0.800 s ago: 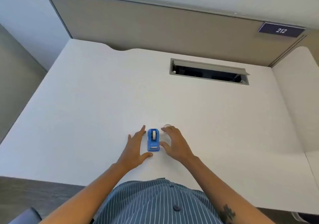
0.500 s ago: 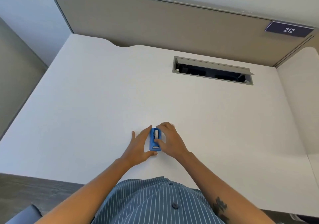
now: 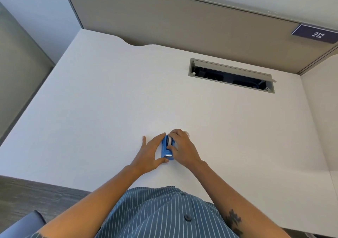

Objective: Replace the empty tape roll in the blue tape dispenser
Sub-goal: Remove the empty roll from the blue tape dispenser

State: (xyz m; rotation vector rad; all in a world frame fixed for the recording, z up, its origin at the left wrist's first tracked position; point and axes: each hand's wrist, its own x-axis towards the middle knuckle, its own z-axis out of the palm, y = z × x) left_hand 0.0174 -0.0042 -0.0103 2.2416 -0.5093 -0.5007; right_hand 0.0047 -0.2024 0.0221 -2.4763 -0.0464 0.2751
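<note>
A small blue tape dispenser (image 3: 166, 149) stands on the white desk (image 3: 109, 109) near its front edge. A white roll (image 3: 170, 141) sits in its cradle. My left hand (image 3: 150, 151) cups the dispenser's left side, thumb at its near end and fingers along its flank. My right hand (image 3: 182, 147) covers the right side, with thumb and fingers pinched on the white roll. Just beyond my right knuckles a small pale round object (image 3: 187, 133) peeks out; most of it is hidden.
An open grey cable tray (image 3: 231, 74) is set into the desk at the back right. A beige partition (image 3: 182, 23) with a "212" sign (image 3: 315, 34) closes off the far edge. A second desk surface (image 3: 323, 109) adjoins on the right.
Both hands have closed in from either side onto the dispenser. The right hand's fingers have moved onto the white roll, and the left hand now touches the dispenser's side.
</note>
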